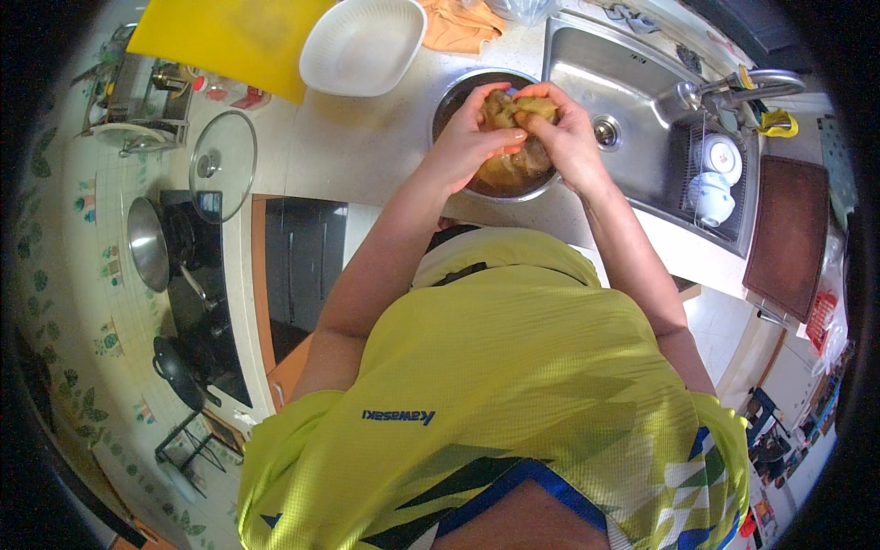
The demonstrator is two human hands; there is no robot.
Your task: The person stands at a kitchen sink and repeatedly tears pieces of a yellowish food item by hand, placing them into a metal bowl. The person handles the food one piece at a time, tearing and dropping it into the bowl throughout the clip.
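Both hands are over a round metal bowl on the counter, left of the sink. My left hand grips one side of a wet, yellow-brown piece of food, perhaps raw poultry. On its other side, my right hand grips it too, with the thumb pressed onto it. More such pieces lie in brownish liquid in the bowl below. The fingers partly hide the held piece.
Right of the bowl is the steel sink with a faucet and a rack of bowls. A white plastic basin, an orange cloth and a yellow board lie behind. A glass lid is at left.
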